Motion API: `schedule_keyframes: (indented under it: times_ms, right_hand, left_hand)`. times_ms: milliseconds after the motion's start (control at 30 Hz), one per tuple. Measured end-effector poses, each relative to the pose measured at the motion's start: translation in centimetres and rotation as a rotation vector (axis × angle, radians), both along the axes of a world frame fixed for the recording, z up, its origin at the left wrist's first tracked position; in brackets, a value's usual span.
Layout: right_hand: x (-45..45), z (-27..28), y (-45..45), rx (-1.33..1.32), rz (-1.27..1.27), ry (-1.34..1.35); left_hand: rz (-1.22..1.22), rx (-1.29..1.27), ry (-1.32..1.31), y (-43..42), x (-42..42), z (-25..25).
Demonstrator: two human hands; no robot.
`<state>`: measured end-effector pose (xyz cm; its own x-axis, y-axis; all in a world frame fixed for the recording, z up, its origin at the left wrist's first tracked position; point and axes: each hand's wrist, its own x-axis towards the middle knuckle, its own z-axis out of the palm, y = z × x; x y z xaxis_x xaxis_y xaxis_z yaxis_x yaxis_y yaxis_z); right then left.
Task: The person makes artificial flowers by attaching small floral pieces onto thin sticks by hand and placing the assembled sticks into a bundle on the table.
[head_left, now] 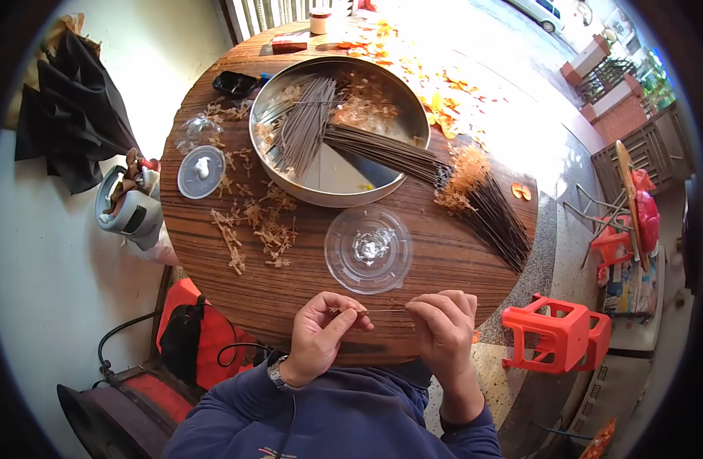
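Note:
My left hand (326, 329) is closed, pinching one end of a thin wire-like stem (387, 310) near the table's front edge. A small tan piece shows at its fingertips, too small to make out fully. My right hand (445, 325) is closed on the stem's other end. Just beyond my hands lies a transparent plastic lid (337, 260) with a white dab (370, 246) in its middle. Farther off, a round metal pan (337, 197) holds a bundle of thin dark sticks (304, 126) and tan pieces. More dark sticks (389, 148) rest across its rim.
Tan branching pieces (271, 229) are scattered left on the wooden table (290, 284). A second lid (189, 183) carries a white lump. Another dark bundle (493, 218) with orange-tan tips lies right. Orange petals (443, 111) spread at the back. Red stools (546, 336) stand to the right.

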<state>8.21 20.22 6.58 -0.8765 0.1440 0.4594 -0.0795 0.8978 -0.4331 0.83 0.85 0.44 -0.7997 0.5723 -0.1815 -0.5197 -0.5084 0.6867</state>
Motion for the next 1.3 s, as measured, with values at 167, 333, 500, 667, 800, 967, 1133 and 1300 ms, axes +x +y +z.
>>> schedule_keyframes:
  times_ms: [167, 333, 500, 667, 800, 967, 1133, 1300]
  right_hand:
    - [-0.2, 1.0, 1.9, 0.016, 0.060, -0.053]
    - [0.3, 2.5, 7.4, 0.065, -0.240, -0.040]
    - [-0.9, -0.3, 15.1, 0.091, -0.406, -0.008]
    - [-2.9, -2.5, 16.3, 0.179, -0.399, -0.053]
    - [-3.2, -2.3, 13.5, 0.138, -0.467, 0.094]
    - [-3.3, -0.5, 8.0, 0.017, -0.363, 0.155]
    - [-3.3, 0.6, 6.3, 0.037, -0.287, 0.151]
    - [-2.8, 0.2, 5.8, 0.095, -0.223, 0.125]
  left_hand:
    - [-0.106, -0.012, 0.035, -0.1, -0.2, 0.5]
    - [-0.041, -0.155, 0.134, -2.3, -1.1, 1.6]
    - [0.421, -0.775, 0.746, -6.7, -4.6, 1.9]
    - [0.556, -1.308, 1.009, -10.7, -8.8, 2.8]
    - [0.474, -1.518, 1.127, -10.0, -9.0, 3.6]
    - [0.175, -1.492, 1.310, -8.9, -11.7, 3.2]
    - [-0.060, -1.373, 1.566, -8.2, -14.1, 3.1]
    - [-0.224, -1.253, 1.618, -8.0, -15.4, 4.7]
